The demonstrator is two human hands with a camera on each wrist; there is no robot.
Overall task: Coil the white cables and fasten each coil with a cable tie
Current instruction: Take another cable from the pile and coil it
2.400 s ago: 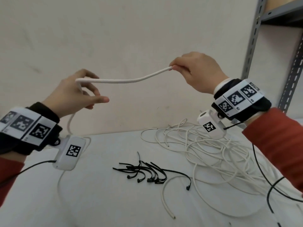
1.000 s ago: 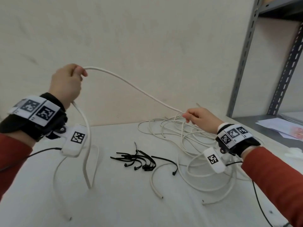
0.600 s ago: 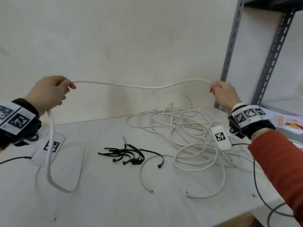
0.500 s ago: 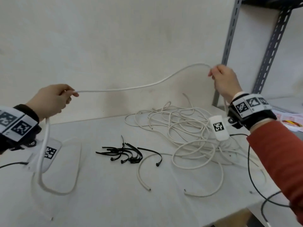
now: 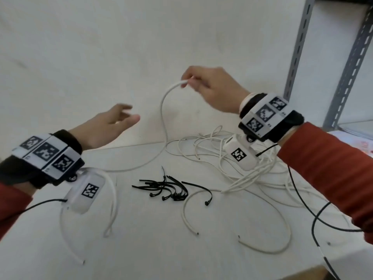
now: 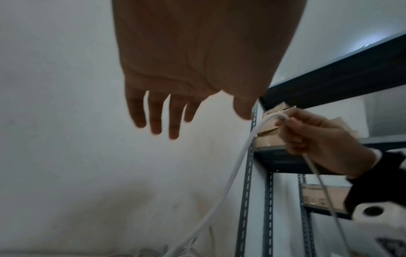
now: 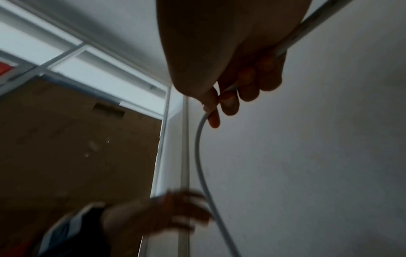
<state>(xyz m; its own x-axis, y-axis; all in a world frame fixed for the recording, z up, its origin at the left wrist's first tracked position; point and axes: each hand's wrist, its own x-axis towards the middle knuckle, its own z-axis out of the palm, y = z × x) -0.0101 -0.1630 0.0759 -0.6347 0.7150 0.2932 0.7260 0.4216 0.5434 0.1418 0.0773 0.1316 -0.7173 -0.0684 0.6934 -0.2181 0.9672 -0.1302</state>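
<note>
Beside cable ties [image 5: 171, 190], tangled white cables [image 5: 232, 158]; shelf upright [image 5: 298, 47] right.

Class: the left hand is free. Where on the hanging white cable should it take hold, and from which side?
Judging by pose: the open left hand should pinch the white cable on its vertical run below the right hand's grip, coming from the left, where nothing touches it.
</note>
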